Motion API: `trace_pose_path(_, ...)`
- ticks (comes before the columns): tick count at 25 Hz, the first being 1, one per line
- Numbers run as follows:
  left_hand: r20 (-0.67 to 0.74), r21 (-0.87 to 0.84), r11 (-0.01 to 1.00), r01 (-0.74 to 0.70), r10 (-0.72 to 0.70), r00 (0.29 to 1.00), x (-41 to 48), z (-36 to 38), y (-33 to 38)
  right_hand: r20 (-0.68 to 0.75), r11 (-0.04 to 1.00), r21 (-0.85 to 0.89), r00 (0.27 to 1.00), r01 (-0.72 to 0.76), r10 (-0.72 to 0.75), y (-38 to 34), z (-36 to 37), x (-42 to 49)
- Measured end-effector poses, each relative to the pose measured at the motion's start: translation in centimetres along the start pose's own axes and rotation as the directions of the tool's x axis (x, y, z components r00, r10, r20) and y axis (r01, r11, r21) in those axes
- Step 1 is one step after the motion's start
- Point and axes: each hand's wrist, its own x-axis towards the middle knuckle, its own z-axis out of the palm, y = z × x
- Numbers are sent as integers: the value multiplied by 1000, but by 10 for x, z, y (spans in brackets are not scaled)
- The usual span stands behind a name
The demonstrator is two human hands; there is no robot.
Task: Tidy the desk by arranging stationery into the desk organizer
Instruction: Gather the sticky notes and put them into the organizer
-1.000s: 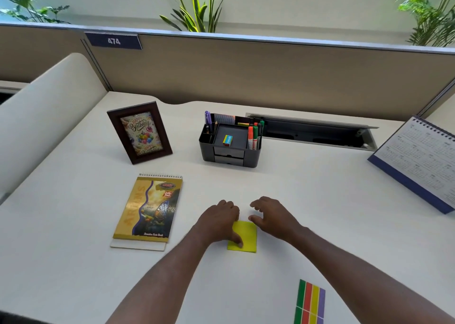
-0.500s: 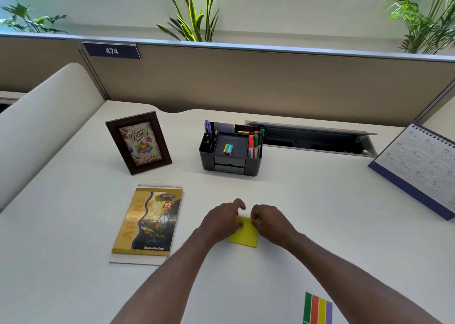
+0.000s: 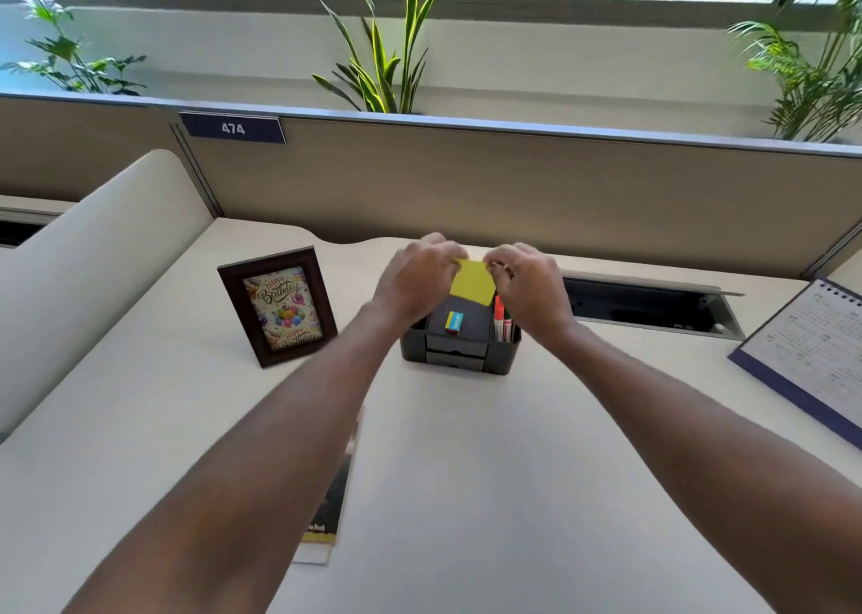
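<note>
A yellow sticky-note pad point(image 3: 473, 282) hangs in the air just above the black desk organizer point(image 3: 459, 357). My left hand point(image 3: 417, 280) pinches its left edge and my right hand point(image 3: 529, 282) pinches its right edge. The organizer stands mid-desk with two small drawers in front. On its flat top lies a small yellow-and-blue eraser point(image 3: 454, 322). Red and green markers point(image 3: 502, 322) stand in its right compartment. Both hands hide the organizer's back compartments.
A framed birthday card point(image 3: 278, 305) stands left of the organizer. A spiral notepad point(image 3: 333, 501) lies under my left forearm. A desk calendar point(image 3: 811, 357) leans at the right edge. An open cable tray point(image 3: 653, 308) runs behind the organizer, before the partition wall.
Both hands lifted the yellow pad off the desk and carried it forward to above the organizer. The camera tilted up, so the coloured flags near the front edge left the view.
</note>
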Motion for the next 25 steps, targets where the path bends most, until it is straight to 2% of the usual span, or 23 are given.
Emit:
trace_pose_path(3,-33,50,999,12,-10,999,42,-9,-14,-26,1000,-27,1000,4,-5,-2,13,47)
trace_pose_path(7,24,89,992,95,-98,995,73,7,-42,31,997,-77,999,-24,27,13,45,77)
trace_pose_path(13,139,151,978,145,-166,976,80,39,-67,153,992,-102,985,-70,85,36,79,84)
trace_pose_path(19,220,327,933,153,-232,947,83,62,-72,263,987,-147,959,-68,106,45,90,81)
trace_pose_path(25,207,342,930,137,-216,954,81,60,-83,272,991,-124,958,-55,87,39,98,86)
